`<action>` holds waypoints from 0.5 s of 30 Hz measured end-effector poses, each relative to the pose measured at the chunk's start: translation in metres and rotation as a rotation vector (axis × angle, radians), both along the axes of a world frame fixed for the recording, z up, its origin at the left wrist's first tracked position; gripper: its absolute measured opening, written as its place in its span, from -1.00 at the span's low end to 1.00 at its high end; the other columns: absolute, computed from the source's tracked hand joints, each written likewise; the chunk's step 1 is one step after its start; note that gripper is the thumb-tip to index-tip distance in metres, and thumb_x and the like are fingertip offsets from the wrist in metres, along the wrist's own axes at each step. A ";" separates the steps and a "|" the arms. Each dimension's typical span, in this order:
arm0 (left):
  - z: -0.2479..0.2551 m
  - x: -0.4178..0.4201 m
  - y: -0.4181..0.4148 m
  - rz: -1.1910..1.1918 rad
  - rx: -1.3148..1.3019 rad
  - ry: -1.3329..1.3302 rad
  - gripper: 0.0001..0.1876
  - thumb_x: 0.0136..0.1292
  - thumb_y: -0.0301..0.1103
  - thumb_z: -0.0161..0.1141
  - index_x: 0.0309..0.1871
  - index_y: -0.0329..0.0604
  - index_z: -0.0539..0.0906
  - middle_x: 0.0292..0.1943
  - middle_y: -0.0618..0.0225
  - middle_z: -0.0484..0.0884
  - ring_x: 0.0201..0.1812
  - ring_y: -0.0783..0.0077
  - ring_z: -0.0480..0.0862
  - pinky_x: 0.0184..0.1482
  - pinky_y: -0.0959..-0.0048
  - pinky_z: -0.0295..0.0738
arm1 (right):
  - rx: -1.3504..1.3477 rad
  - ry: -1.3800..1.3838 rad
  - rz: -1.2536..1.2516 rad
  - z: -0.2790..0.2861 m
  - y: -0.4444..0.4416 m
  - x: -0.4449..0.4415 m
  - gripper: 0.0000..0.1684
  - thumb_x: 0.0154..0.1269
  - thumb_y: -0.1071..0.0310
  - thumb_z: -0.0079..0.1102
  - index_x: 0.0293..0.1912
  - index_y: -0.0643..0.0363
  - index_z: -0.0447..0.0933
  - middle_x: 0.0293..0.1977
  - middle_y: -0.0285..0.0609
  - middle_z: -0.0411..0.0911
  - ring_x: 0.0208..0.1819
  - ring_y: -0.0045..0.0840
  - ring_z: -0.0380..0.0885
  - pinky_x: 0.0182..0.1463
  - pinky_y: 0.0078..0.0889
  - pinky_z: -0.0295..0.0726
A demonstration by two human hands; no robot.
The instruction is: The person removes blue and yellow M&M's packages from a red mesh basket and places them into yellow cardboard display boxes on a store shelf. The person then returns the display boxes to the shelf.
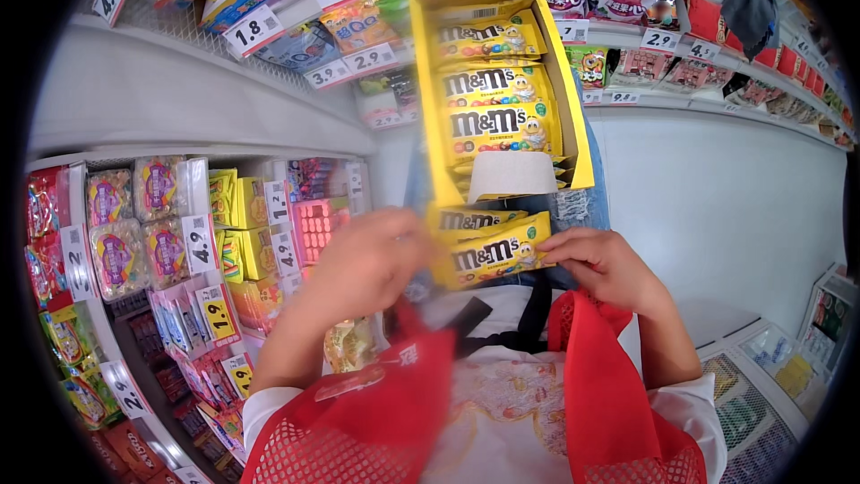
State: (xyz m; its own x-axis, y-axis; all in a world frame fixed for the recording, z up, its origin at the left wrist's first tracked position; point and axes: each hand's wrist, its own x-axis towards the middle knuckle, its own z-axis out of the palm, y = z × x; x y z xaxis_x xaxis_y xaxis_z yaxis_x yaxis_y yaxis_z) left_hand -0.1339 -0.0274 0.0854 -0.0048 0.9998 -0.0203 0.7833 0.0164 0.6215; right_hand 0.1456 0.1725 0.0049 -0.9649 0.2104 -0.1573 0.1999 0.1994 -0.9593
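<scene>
My right hand (601,265) pinches the right end of a yellow M&M's packet (494,255) between thumb and fingers. Blurred by motion, my left hand (379,259) is at that packet's left end; its grip cannot be made out. A second yellow M&M's packet (467,220) shows just behind the first, partly covered by it. Beyond both is an open yellow M&M's display box (583,148), over my jeans, with several packets inside. Its front wall has a pale cardboard flap (514,173).
Candy shelves (97,282) with price tags run along my left. Wall shelves (662,106) of bagged sweets cross the far side. A wire-mesh rack (759,410) of goods stands at lower right. A dark cloth (749,7) hangs at upper right. I wear a red vest (598,383).
</scene>
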 end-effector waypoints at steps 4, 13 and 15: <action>0.023 -0.005 0.031 0.138 0.107 -0.007 -0.80 0.16 -0.62 0.37 -0.13 -0.25 0.77 -0.25 0.22 0.67 -0.18 0.13 0.68 -0.14 0.27 0.58 | 0.185 -0.055 0.065 0.003 -0.007 -0.001 -0.68 0.28 0.60 0.19 0.01 0.21 0.69 0.00 -0.06 0.71 0.02 -0.11 0.67 0.09 -0.19 0.66; 0.005 -0.027 0.134 -0.109 -0.069 0.734 -0.83 0.15 -0.45 0.35 -0.19 -0.19 0.62 -0.30 0.16 0.71 -0.11 -0.04 0.70 0.14 -0.06 0.46 | 0.321 0.164 -0.144 0.028 -0.010 -0.024 -0.83 0.36 0.45 0.27 -0.07 0.24 0.68 -0.22 -0.05 0.68 -0.18 -0.09 0.68 -0.10 -0.15 0.66; 0.014 -0.022 0.147 -0.119 -0.298 0.766 -0.79 0.13 -0.48 0.33 -0.14 -0.19 0.64 -0.29 0.15 0.72 -0.09 -0.06 0.70 0.13 -0.10 0.45 | 0.311 0.179 -0.180 0.028 -0.009 -0.024 -0.84 0.38 0.45 0.27 -0.08 0.25 0.68 -0.22 -0.05 0.68 -0.19 -0.09 0.68 -0.11 -0.15 0.66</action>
State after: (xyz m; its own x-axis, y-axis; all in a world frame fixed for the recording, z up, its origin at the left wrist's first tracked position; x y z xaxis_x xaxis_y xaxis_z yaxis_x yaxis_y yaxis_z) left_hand -0.1558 0.1200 0.0993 -0.0193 0.9478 -0.3183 0.9947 -0.0141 -0.1022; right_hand 0.1216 0.1633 0.0327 -0.9146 0.3896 0.1082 0.0931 0.4632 -0.8813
